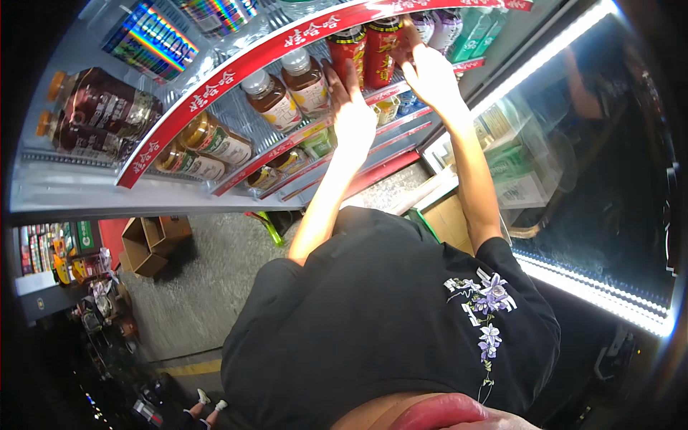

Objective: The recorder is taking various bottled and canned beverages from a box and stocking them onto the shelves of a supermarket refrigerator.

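Two red drink cans with dark, yellow-banded tops, a left red can (347,51) and a right red can (380,54), stand side by side on a cooler shelf. My left hand (352,118) is at the left can, its fingers stretched upward along the can's lower left side and front. At the right can, my right hand (433,72) reaches round the right side, thumb toward the front; its far fingertips are partly hidden. Left of my left hand stand amber drink bottles (306,82) with clear caps. Purple-and-white bottles (446,29) are just beyond my right hand.
A red shelf strip (244,72) curves along the shelf above. Dark bottles with orange caps (100,107) lie at far left, jars (215,140) on a lower shelf. The lit glass door (595,158) stands at right. A cardboard box (152,244) sits on the floor.
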Motion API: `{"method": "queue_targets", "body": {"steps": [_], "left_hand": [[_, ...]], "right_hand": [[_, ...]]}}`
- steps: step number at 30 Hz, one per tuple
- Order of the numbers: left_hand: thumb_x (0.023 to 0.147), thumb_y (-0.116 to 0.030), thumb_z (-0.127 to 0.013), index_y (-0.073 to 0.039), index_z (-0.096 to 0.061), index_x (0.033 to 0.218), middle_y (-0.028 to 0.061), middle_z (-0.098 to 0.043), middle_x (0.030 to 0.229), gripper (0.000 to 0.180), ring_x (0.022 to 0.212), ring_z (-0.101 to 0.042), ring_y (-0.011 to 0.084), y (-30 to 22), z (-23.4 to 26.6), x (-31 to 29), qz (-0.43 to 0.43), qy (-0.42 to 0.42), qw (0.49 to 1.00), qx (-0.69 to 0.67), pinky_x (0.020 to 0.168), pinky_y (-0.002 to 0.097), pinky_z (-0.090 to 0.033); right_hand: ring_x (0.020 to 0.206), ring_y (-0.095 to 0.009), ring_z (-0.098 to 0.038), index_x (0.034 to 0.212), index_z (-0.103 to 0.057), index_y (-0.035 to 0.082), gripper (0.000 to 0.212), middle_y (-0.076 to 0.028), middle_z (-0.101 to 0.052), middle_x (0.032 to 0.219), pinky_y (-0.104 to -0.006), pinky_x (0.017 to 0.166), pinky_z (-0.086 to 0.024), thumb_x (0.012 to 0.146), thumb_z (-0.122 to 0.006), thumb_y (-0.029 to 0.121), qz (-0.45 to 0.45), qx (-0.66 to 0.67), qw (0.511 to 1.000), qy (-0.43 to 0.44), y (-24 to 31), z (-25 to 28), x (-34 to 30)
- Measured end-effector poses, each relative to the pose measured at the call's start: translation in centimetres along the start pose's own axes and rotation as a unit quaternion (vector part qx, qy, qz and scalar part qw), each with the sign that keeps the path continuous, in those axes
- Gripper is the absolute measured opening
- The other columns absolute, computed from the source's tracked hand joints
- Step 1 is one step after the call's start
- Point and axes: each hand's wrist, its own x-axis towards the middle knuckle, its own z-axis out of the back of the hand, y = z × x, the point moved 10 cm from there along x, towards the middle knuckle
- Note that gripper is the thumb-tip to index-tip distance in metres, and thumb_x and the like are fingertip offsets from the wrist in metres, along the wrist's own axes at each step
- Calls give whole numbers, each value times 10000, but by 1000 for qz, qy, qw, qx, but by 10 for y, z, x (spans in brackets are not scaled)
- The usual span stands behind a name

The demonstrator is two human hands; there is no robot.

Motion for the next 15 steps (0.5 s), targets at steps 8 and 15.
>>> {"method": "queue_targets", "body": {"steps": [8,15], "left_hand": [[901,45,-555,-12,-650,1210,201,-670,1235,328,1171,-636,402,34,20,-130,-60,170,969,-168,1000,454,-515],[905,-204,-574,-52,-637,1271,283,-679,1165,402,1125,-632,471,325,45,-528,376,445,805,115,968,546,-504]], "right_hand": [[1124,-320,-685,1397,-594,62,460,-178,-683,1284,-406,992,-516,954,-690,143,-144,140,975,98,-8,-10,-153],[1006,-317,-674,1317,-627,56,463,-169,-661,1022,-426,982,-511,878,-751,133,-353,61,906,225,-100,-25,-410]]}}
